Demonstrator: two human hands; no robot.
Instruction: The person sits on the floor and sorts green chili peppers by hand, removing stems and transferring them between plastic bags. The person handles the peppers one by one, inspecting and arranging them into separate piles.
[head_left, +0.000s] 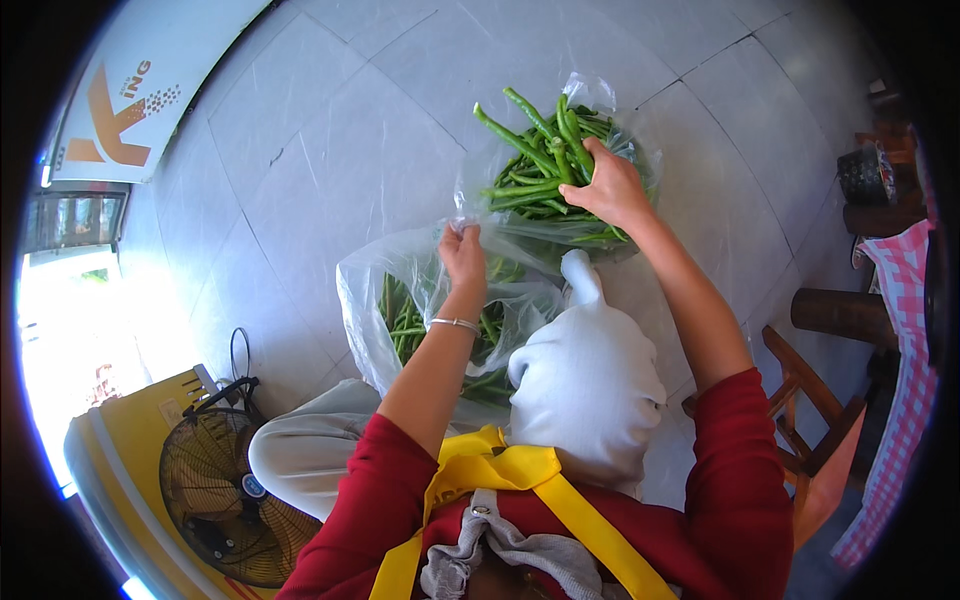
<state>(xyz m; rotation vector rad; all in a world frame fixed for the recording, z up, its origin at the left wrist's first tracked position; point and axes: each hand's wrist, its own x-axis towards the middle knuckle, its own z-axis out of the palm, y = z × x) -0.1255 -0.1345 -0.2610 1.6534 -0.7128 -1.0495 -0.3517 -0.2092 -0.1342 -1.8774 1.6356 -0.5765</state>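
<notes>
My right hand (616, 184) is closed around a bunch of long green chili peppers (551, 146), held above a clear plastic bag (585, 232) full of more green peppers (532, 180). With my left hand (463, 255) I pinch the gathered rim of clear plastic between thumb and fingers. Below that hand lies a second clear plastic bag (360, 300), its mouth spread wide. Thin green pods (405, 322) fill it, partly hidden by my left forearm and folds of plastic. Both bags rest on the floor in front of my knees.
Grey tiles (345, 142) form the floor. A black fan (232, 495) stands at left by a yellow cabinet (127, 480). To the right are a wooden chair (810, 420) and a table with a pink checked cloth (896, 420). A white panel (172, 45) bearing writing stands upper left.
</notes>
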